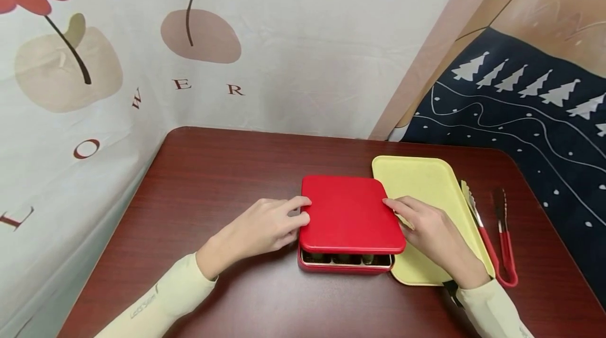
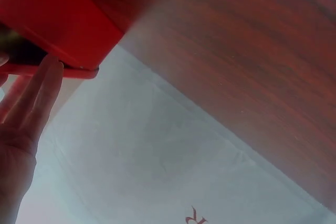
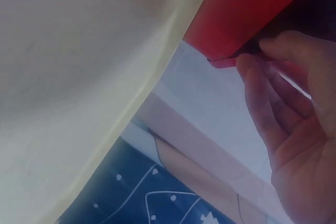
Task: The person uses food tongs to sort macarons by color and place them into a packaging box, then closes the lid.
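A square red lid (image 1: 350, 214) lies tilted over a red box (image 1: 344, 269), its front edge raised above the rim. Through that gap, a row of compartments (image 1: 347, 259) with dark, greenish contents shows; the rest of the inside is hidden. My left hand (image 1: 272, 225) holds the lid's left edge, two fingertips over its top. At the opposite edge, my right hand (image 1: 435, 230) grips the lid between thumb and fingers. Both wrist views show fingers at the lid's rim, close beside the wall of the box (image 2: 63, 19).
A yellow tray (image 1: 416, 170) lies right of the box, partly under my right forearm. Beyond it are red-handled tongs (image 1: 506, 238), with one serrated arm along the tray's edge. Printed cloth (image 1: 307, 64) hangs behind the brown table (image 1: 227, 170).
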{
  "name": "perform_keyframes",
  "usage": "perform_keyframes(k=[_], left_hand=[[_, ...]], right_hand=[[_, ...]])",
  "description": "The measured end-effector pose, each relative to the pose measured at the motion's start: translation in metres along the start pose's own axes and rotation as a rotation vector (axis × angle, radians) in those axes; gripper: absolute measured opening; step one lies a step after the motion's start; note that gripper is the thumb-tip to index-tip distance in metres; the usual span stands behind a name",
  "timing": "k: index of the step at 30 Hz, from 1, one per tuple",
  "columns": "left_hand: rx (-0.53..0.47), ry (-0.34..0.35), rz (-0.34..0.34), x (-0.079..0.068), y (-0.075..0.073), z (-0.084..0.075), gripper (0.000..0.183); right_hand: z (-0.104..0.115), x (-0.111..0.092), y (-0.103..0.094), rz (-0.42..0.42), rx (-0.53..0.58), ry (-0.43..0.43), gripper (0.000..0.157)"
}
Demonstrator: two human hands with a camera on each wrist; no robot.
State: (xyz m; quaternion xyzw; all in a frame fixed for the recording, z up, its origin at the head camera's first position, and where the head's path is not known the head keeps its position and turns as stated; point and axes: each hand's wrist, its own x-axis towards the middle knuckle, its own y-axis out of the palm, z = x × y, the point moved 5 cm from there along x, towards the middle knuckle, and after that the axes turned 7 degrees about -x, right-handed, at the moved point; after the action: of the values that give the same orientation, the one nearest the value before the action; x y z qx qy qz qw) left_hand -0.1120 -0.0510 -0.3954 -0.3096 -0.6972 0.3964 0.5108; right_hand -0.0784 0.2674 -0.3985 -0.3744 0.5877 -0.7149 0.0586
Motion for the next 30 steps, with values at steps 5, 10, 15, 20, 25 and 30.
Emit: perform_keyframes(k=[5,10,15,20,25,30], left_hand=[[0.056,0.038,0.026,-0.004,0.006,-0.006,0.025],[0.081,0.037,0.102,-0.011,0.014,-0.011,0.022],[-0.116,-0.133,0.074,-0.018,0.014,-0.012,0.020],[-0.474,-0.510,0.028,-0.023,0.022,-0.007,0.015],[-0.924,-0.871,0.119,-0.031,0.039,-0.008,0.040],[-1.250,-1.011,0.094,-0.034,0.043,-0.015,0.036]], right_hand=[[0.004,-0.007,0.000,0.021,-0.030,-0.025,0.065],[0.006,-0.012,0.002,0.061,-0.019,-0.037,0.061],[0.009,-0.015,-0.001,0.095,0.043,0.087,0.044],[0.007,-0.020,0.007,0.319,0.267,0.508,0.019],[0.018,-0.034,0.018,0.543,0.623,0.726,0.039],[0.027,-0.039,0.020,0.607,0.836,0.762,0.043]])
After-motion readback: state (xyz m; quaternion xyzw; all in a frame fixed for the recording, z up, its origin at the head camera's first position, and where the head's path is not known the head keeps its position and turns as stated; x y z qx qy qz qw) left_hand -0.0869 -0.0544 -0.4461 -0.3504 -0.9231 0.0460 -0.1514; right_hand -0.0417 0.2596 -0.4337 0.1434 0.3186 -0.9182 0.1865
